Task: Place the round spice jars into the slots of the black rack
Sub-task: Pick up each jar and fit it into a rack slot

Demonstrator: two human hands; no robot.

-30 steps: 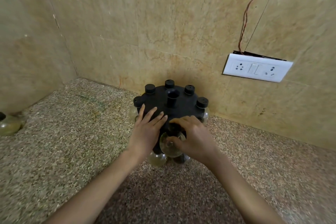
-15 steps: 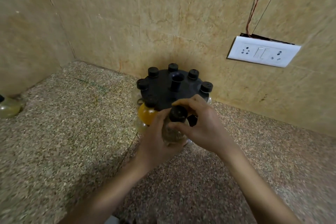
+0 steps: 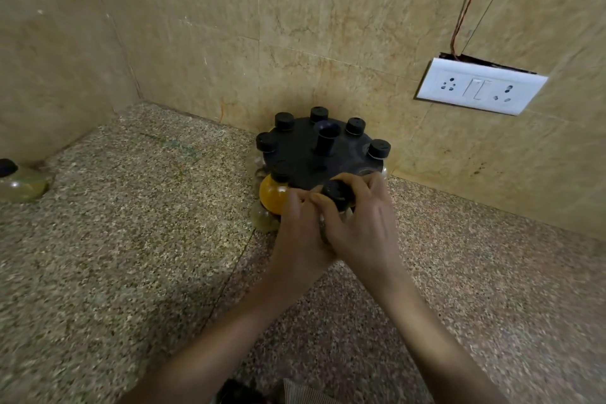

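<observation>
The round black rack (image 3: 305, 157) stands on the counter against the back wall, with several black-capped jars seated around its rim. An orange-filled jar (image 3: 272, 196) hangs in a slot at its front left. Both hands meet at the rack's front edge around a clear round jar with a black cap (image 3: 335, 191). My left hand (image 3: 300, 233) cups the jar's body from below and the left. My right hand (image 3: 364, 223) grips it near the cap. The jar's glass body is mostly hidden by my fingers.
Another round jar with yellowish contents (image 3: 19, 185) lies at the far left in the counter's corner. A white socket plate (image 3: 480, 85) with loose wires is on the wall at the right. The speckled stone counter (image 3: 131, 239) stretches in front of the rack.
The clear jar came up from low at the rack's front into both hands, then moved back toward the rack's front edge. The orange jar came into sight.
</observation>
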